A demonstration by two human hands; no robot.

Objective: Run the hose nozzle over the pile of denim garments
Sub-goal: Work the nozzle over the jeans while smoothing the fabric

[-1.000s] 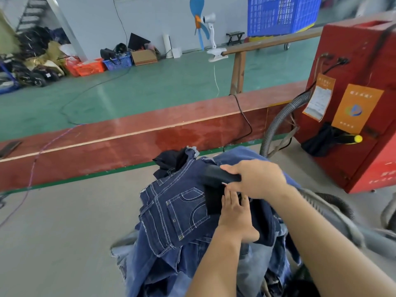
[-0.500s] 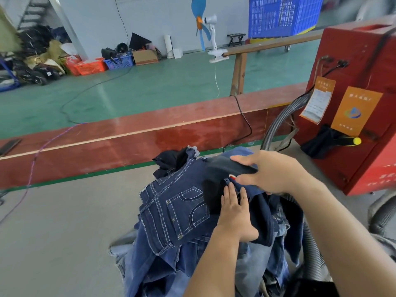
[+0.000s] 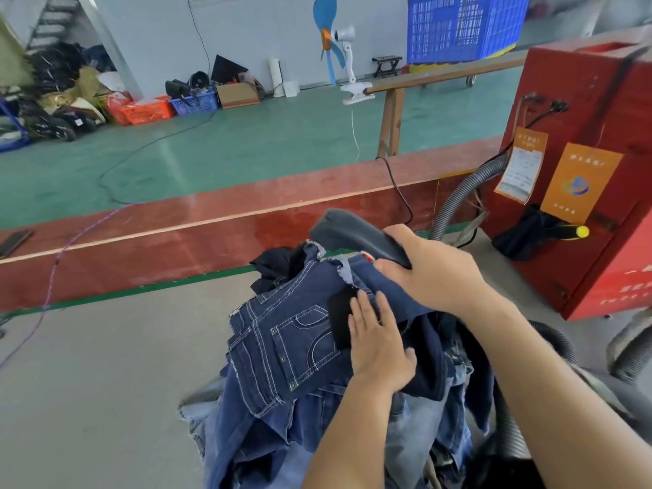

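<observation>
Denim garments (image 3: 282,333) lie heaped before me on grey floor (image 3: 88,382); my left hand (image 3: 379,344) presses flat on them, my right hand (image 3: 434,270) grasps the nozzle (image 3: 352,234) just above. Blue basket (image 3: 195,102) holds dark items.

My right hand (image 3: 437,273) covers rear of nozzle (image 3: 356,236); its join to hose hidden. Denim pile (image 3: 293,351) cut off by bottom edge. My left hand (image 3: 379,342) hides cloth beneath. Red machine (image 3: 585,192) labels unreadable.
</observation>
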